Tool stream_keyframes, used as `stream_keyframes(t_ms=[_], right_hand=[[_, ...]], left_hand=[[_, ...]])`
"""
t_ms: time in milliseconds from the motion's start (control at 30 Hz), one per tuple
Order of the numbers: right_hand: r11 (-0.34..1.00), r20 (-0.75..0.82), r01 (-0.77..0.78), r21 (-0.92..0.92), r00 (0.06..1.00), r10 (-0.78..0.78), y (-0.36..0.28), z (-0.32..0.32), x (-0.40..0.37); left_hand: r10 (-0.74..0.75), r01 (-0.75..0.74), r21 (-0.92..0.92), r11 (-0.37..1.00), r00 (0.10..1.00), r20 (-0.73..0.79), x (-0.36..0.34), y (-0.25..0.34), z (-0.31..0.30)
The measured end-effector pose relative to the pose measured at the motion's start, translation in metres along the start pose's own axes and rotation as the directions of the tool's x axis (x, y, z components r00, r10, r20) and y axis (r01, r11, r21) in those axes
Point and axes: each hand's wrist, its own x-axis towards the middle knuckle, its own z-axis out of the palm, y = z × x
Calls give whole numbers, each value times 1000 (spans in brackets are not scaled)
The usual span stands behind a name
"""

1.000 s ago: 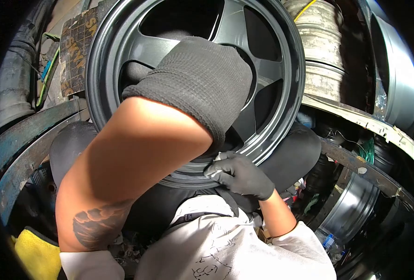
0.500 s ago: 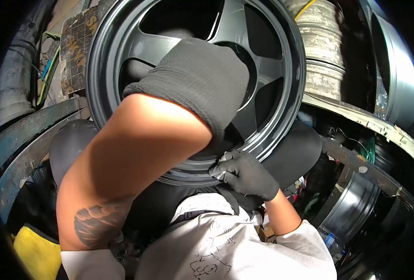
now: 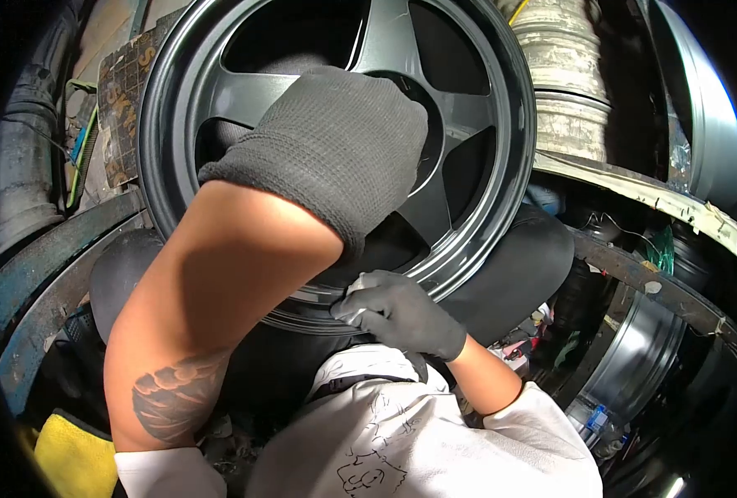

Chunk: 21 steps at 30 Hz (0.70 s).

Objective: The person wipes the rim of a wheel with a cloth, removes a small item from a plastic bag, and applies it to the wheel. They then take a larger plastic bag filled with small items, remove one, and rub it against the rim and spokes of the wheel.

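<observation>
A dark grey spoked wheel rim (image 3: 460,116) rests across the person's lap. My left hand (image 3: 335,141), in a dark knitted glove, is over the rim's centre; its fingers are hidden behind the back of the glove. At the rim's lower edge, my right hand (image 3: 401,314), also gloved, has its fingers pinched round a small pale piece of material (image 3: 355,317), pressed against the lip. What the piece is cannot be made out.
Stacked pale rims (image 3: 559,83) stand at the upper right, beside a large silver rim (image 3: 717,108). Another rim (image 3: 634,357) lies at the lower right. A yellow cloth (image 3: 73,456) is at the lower left, and a patterned board (image 3: 123,108) at the upper left.
My right hand has slid left along the rim's lower edge with the pale piece. The wheel rim and my left hand appear shifted slightly left in view.
</observation>
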Motion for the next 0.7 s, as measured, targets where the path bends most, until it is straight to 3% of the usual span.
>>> stream_keyframes(t_ms=[33, 67, 133, 167, 267, 400, 467, 567, 700], right_hand=[[989, -52, -10, 149, 998, 18, 6, 1, -4], [990, -89, -50, 132, 994, 62, 6, -4, -9], [988, -164, -127, 92, 976, 141, 2, -21, -23], [987, -78, -159, 0, 984, 158, 8, -22, -36], [955, 59, 22, -294, 998, -5, -3, -10, -50], [966, 74, 50, -254, 997, -32, -29, 20, -29], [964, 10, 81, -253, 997, -81, -38, 34, -19], [962, 28, 80, -261, 997, -75, -31, 32, -28], [943, 128, -2, -334, 991, 48, -14, -19, -53]], left_hand=[[-35, 36, -16, 999, 996, 88, 0, 2, -6], [-76, 82, -29, 996, 982, 172, -1, 3, -10], [-87, 92, -25, 995, 983, 161, -4, 1, -7], [-87, 91, -23, 996, 984, 154, -4, 1, -6], [-35, 34, -11, 999, 999, -33, -6, 0, -4], [-41, 42, -8, 999, 995, 88, -2, 0, -4], [-66, 69, -17, 997, 987, 148, -1, 3, -5], [-43, 48, -45, 998, 993, 113, -1, 2, -3], [-19, 19, 13, 1000, 999, 31, -4, 0, 0]])
